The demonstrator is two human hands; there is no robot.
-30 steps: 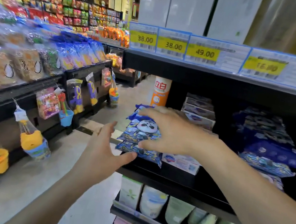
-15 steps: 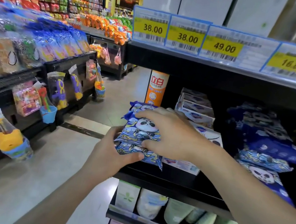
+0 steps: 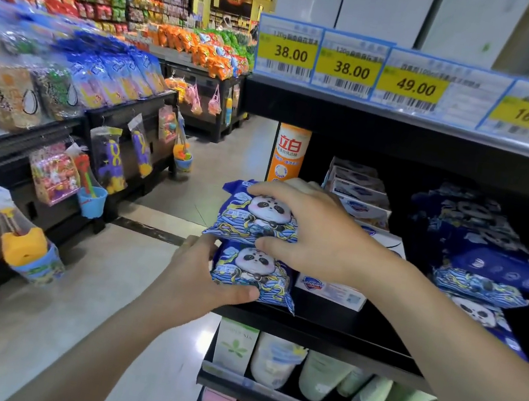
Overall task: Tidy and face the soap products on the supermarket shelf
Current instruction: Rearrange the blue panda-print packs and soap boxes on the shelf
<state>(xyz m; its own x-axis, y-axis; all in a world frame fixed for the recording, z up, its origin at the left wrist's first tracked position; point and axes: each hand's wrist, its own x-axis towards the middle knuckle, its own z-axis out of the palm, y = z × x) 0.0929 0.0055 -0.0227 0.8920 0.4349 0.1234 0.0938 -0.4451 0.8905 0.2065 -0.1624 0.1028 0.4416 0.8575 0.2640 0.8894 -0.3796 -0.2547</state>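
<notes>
While two blue panda soap packs lay stacked at the left front edge of the shelf (image 3: 339, 333), the right hand (image 3: 317, 233) curled its fingers over the upper pack (image 3: 253, 216), and the left hand (image 3: 199, 276) pinched the lower pack (image 3: 255, 273), thumb beneath.

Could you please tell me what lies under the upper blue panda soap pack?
Under the upper blue panda soap pack lies a second blue panda pack, gripped by the left hand. The right hand covers the upper pack's right end.
</notes>
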